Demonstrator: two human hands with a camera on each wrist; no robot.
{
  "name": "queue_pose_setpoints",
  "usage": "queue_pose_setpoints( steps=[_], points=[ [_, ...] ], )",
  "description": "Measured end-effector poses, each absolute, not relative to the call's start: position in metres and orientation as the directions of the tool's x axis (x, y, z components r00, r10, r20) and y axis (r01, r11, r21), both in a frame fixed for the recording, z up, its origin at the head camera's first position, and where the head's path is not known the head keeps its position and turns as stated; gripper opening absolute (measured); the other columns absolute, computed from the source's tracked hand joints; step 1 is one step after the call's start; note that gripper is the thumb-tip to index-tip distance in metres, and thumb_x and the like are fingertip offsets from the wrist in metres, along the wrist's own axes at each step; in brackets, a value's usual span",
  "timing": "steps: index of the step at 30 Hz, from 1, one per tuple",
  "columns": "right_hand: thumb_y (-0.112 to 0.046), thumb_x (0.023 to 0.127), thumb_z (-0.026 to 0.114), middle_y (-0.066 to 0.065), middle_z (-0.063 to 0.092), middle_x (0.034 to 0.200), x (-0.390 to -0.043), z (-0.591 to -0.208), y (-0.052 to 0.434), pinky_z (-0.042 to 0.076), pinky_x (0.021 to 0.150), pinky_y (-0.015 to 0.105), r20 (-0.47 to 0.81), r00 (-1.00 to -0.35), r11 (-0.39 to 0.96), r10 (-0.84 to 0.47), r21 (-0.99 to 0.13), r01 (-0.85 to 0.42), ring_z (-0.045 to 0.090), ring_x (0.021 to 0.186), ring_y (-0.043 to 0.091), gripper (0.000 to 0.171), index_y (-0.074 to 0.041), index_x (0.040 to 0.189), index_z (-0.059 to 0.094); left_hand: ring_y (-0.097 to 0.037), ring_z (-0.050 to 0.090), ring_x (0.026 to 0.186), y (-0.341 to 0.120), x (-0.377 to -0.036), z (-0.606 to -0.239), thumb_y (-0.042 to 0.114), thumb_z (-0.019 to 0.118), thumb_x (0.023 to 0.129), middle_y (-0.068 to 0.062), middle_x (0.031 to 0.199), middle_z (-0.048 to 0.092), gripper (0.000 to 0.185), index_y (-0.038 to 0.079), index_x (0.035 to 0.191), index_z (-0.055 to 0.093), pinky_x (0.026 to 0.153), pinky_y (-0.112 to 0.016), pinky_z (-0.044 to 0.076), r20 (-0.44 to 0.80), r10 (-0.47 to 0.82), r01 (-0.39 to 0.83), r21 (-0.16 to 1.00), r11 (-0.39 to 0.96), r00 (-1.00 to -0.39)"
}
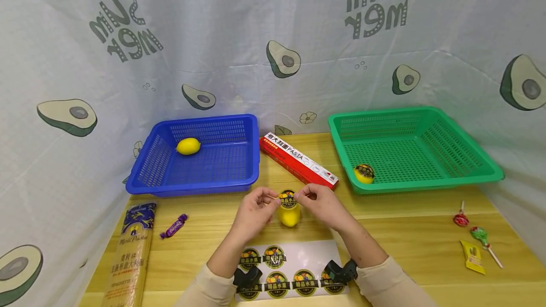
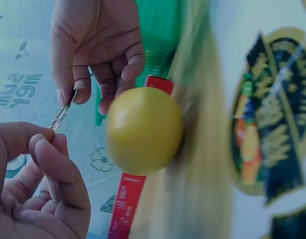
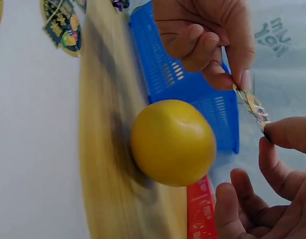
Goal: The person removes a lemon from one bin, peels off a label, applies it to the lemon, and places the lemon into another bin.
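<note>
Both hands hold one round black and gold fruit sticker (image 1: 288,199) by its opposite edges. My left hand (image 1: 253,212) pinches its left end between thumb and fingertips, and my right hand (image 1: 325,206) pinches the right end. Below the sticker a yellow lemon (image 1: 290,218) rests on the table, partly covered by it in the head view. Both wrist views show the sticker (image 2: 62,113) edge-on, apart from the lemon (image 3: 173,143). Under my forearms lies a white sheet (image 1: 317,251) with several more such stickers.
A blue basket (image 1: 194,188) with a lemon (image 1: 188,146) stands back left, a green basket (image 1: 426,186) with a stickered lemon (image 1: 364,174) back right. Between them lies a red pasta box (image 1: 298,161). Spaghetti (image 1: 130,255) and a purple candy (image 1: 174,226) lie left; lollipops (image 1: 479,235) and a yellow packet (image 1: 472,257) right.
</note>
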State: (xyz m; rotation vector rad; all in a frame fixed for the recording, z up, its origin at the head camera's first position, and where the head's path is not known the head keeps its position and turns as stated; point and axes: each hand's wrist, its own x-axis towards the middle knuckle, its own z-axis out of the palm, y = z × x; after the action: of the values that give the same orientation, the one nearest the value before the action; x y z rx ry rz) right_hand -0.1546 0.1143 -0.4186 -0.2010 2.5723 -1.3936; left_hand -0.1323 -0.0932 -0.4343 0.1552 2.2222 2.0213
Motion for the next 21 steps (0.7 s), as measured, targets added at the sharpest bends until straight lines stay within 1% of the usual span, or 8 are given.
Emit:
queue_pose_setpoints(
  steps=[7,9,15,21],
  points=[
    [-0.024,0.098,0.066,0.006,0.068,0.094,-0.155,-0.429,0.115,0.042,0.069,0.029,-0.147,-0.972,0.554,-0.182,-0.832,0.023,0.051,0.078,0.018,0.019,-0.006,0.095,0.069,-0.011,0.049,0.051,-0.092,-0.134,-0.445,0.007,0.069,0.094,-0.015,0.084,0.064,0.019,-0.005,0.107,0.064,0.049,-0.020,0.045,-0.067,0.174,-0.051,0.994,0.093,-0.983],
    [-0.024,0.098,0.066,0.006,0.069,0.094,-0.155,-0.432,0.114,0.043,0.068,0.029,-0.164,-0.970,0.546,-0.177,-0.837,0.042,0.053,0.077,0.018,0.019,-0.006,0.095,0.069,-0.011,0.049,0.051,-0.093,-0.134,-0.448,0.008,0.069,0.093,-0.013,0.083,0.064,0.019,-0.005,0.107,0.064,0.049,-0.021,0.045,-0.081,0.169,-0.066,0.994,0.092,-0.982],
    [-0.025,0.099,0.066,0.008,0.074,0.102,-0.156,-0.436,0.110,0.046,0.066,0.028,-0.204,-0.964,0.516,-0.169,-0.852,0.090,0.063,0.074,0.019,0.021,-0.005,0.096,0.069,-0.009,0.047,0.050,-0.094,-0.137,-0.453,0.008,0.068,0.093,-0.006,0.079,0.061,0.020,-0.005,0.107,0.064,0.049,-0.021,0.044,-0.097,0.163,-0.085,0.993,0.078,-0.982],
    [-0.025,0.099,0.065,0.009,0.074,0.101,-0.157,-0.437,0.111,0.052,0.067,0.028,-0.226,-0.961,0.498,-0.162,-0.859,0.118,0.066,0.074,0.019,0.021,-0.004,0.098,0.068,-0.008,0.047,0.048,-0.092,-0.138,-0.455,0.008,0.068,0.093,-0.019,0.083,0.064,0.019,-0.004,0.108,0.063,0.046,-0.020,0.042,-0.094,0.162,-0.083,0.994,0.071,-0.982]
  ],
)
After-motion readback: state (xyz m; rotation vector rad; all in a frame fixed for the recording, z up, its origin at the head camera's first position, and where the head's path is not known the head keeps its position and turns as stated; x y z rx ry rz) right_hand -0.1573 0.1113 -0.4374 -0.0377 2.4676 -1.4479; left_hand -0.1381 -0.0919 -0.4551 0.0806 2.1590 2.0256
